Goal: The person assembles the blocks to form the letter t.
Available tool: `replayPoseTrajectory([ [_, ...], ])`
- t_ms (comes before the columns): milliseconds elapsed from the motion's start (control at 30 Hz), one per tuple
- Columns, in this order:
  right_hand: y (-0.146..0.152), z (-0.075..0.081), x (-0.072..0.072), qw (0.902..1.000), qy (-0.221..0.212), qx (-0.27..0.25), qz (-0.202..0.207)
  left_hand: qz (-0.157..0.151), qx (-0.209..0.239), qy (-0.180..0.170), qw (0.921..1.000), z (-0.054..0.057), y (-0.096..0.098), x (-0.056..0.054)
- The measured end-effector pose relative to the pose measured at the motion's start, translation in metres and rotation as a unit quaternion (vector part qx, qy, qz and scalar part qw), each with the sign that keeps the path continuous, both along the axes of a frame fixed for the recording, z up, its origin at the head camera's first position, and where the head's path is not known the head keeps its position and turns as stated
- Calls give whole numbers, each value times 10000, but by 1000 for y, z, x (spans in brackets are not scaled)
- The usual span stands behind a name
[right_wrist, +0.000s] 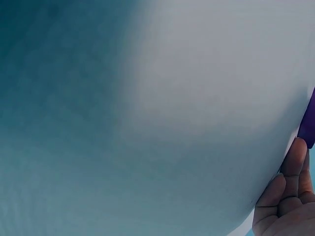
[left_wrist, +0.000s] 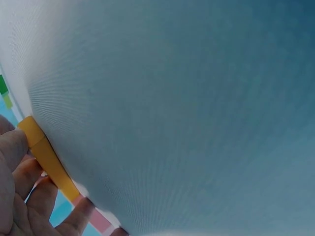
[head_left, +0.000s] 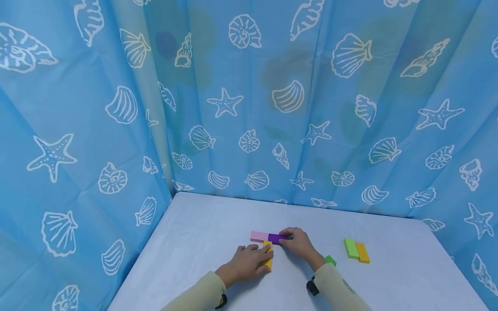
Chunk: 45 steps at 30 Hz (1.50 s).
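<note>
My left hand lies over a yellow block on the table, thumb at its near end and fingers along it toward the far end. The left wrist view shows the thumb and fingers gripping this yellow block, with the pink block beyond. A purple block is pinched at its right end by my right hand. Its left end meets the pink block, making a row across the yellow block's far end. At the right wrist view's edge, fingertips touch the purple block.
To the right, a lime green block lies beside an orange-yellow block. A green block is partly hidden behind the right forearm. The white table is backed by a blue shell-patterned curtain at the back and left.
</note>
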State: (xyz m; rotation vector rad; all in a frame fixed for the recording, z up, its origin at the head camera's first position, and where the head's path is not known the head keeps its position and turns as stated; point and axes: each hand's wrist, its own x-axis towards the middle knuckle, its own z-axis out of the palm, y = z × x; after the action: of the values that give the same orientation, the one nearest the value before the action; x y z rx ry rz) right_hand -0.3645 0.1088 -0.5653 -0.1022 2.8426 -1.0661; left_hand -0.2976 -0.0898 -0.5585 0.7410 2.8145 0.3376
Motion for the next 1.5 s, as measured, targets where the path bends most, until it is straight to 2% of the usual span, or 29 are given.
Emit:
replayPoseTrajectory([
  [533, 0, 1, 1, 10000, -4, 73, 5, -6, -18, 0, 10000, -3, 1, -1],
  [900, -2, -1, -2, 10000, -50, 85, -2, -10, -23, -20, 10000, 2, 0, 0],
  [1167, -2, 0, -4, 9999, -43, 150, 25, -51, -11, -12, 10000, 1, -2, 0],
  [1500, -1, 0, -2, 9998, -42, 150, 85, -68, 22, 26, 10000, 3, -2, 2],
])
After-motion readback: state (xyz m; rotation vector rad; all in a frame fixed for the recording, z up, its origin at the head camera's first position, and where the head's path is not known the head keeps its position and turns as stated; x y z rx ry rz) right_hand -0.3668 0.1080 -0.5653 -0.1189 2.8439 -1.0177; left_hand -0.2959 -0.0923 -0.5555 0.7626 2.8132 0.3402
